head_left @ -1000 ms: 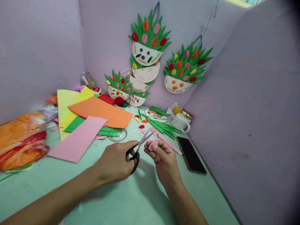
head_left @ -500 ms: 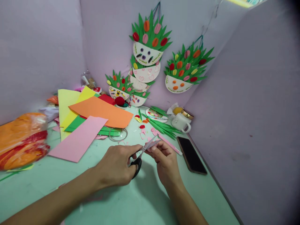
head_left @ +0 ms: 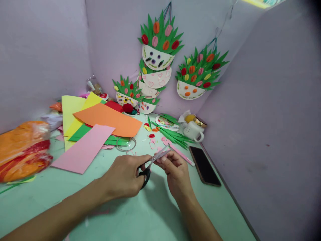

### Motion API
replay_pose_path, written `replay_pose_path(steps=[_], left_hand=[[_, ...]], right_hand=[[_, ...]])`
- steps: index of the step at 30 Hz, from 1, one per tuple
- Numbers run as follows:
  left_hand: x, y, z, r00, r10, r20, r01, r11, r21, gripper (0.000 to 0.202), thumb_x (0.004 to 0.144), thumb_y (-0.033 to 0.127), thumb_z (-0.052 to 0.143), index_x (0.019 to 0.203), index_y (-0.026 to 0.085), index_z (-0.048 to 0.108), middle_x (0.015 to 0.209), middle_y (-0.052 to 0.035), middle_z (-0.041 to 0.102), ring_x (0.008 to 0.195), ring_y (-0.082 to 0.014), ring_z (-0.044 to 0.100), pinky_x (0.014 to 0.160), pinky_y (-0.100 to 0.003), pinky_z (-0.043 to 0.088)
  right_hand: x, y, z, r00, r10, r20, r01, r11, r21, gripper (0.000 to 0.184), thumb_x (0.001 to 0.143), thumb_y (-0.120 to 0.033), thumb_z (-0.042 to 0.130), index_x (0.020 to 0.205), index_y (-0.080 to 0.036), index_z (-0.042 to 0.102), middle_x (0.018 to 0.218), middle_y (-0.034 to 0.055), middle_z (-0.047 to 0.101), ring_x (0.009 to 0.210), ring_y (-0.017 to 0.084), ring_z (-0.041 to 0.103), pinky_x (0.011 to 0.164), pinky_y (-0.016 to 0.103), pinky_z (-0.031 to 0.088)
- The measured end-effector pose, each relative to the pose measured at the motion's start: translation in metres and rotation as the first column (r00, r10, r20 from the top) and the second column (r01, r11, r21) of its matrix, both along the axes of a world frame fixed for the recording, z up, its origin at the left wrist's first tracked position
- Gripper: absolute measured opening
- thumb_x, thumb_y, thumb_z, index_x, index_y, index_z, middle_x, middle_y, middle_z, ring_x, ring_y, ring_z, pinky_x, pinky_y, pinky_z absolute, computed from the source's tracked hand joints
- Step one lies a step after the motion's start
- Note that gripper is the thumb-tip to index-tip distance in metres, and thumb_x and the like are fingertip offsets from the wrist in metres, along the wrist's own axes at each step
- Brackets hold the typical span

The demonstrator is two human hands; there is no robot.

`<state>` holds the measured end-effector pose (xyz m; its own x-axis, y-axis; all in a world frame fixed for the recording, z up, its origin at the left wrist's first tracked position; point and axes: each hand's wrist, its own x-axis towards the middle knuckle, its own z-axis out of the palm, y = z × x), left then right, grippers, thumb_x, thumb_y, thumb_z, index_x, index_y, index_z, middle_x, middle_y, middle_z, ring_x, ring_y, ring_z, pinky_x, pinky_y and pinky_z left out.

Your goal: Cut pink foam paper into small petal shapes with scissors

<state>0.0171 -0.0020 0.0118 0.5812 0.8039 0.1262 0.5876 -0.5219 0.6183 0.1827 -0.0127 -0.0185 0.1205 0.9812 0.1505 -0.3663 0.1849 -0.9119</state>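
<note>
My left hand (head_left: 124, 175) grips black-handled scissors (head_left: 150, 165), fingers through the loops, blades pointing up and right. The blades meet a small pink paper piece (head_left: 164, 154) pinched between the fingers of my right hand (head_left: 177, 174). Both hands hover just above the pale green table (head_left: 140, 214), close together. Most of the pink piece is hidden by my fingers and the blades.
Sheets of pink (head_left: 84, 149), orange (head_left: 107, 118), yellow and green paper lie at left. A black phone (head_left: 204, 165) lies at right, next to a white mug (head_left: 194, 130) and green paper strips (head_left: 175, 135). Paper flower baskets (head_left: 157, 50) hang on the wall. An orange bag (head_left: 22, 150) sits far left.
The scissor blades have closed onto the pink piece. My right hand turned the piece so that it now faces edge-on, and both hands moved slightly closer.
</note>
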Motion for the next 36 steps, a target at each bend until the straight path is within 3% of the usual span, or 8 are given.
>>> replay_pose_path(steps=[16, 22, 27, 36], left_hand=[[-0.004, 0.005, 0.002, 1.000, -0.017, -0.008, 0.017, 0.999, 0.031, 0.021, 0.071, 0.015, 0.044, 0.084, 0.024, 0.059, 0.067, 0.0049, 0.060, 0.062, -0.0118, 0.054, 0.058, -0.020, 0.036], [-0.010, 0.015, 0.006, 0.984, 0.168, 0.060, -0.170, 0.985, 0.026, 0.010, 0.075, 0.022, 0.045, 0.078, 0.022, 0.055, 0.062, 0.0053, 0.051, 0.058, -0.0107, 0.047, 0.051, -0.019, 0.031], [-0.012, 0.020, 0.007, 0.970, 0.239, -0.030, -0.239, 0.971, 0.008, 0.015, 0.079, 0.033, 0.046, 0.076, 0.022, 0.055, 0.064, 0.0040, 0.054, 0.060, -0.0128, 0.050, 0.051, -0.020, 0.033], [-0.008, 0.021, -0.004, 0.966, 0.242, -0.091, -0.251, 0.963, -0.098, 0.045, 0.075, 0.055, 0.051, 0.109, 0.025, 0.052, 0.078, 0.0019, 0.061, 0.065, -0.0155, 0.054, 0.058, -0.025, 0.039]], right_hand=[[0.001, 0.000, 0.000, 1.000, -0.021, 0.019, 0.021, 1.000, -0.009, 0.007, 0.068, -0.023, 0.071, 0.068, -0.019, 0.065, 0.069, -0.0015, 0.067, 0.067, 0.012, 0.060, 0.073, 0.029, 0.049], [0.000, 0.000, 0.005, 0.998, -0.067, 0.021, 0.068, 0.994, -0.091, 0.009, 0.065, -0.026, 0.072, 0.066, -0.018, 0.067, 0.069, 0.0006, 0.067, 0.069, 0.014, 0.060, 0.070, 0.030, 0.051], [0.001, 0.004, 0.005, 0.995, -0.099, -0.024, 0.094, 0.985, -0.144, 0.012, 0.062, -0.027, 0.074, 0.064, -0.017, 0.066, 0.066, 0.0000, 0.064, 0.066, 0.014, 0.061, 0.065, 0.028, 0.052], [0.009, 0.010, 0.002, 0.990, -0.140, -0.032, 0.130, 0.966, -0.223, 0.017, 0.056, -0.027, 0.077, 0.062, -0.017, 0.064, 0.057, -0.0029, 0.059, 0.055, 0.011, 0.057, 0.058, 0.026, 0.050]])
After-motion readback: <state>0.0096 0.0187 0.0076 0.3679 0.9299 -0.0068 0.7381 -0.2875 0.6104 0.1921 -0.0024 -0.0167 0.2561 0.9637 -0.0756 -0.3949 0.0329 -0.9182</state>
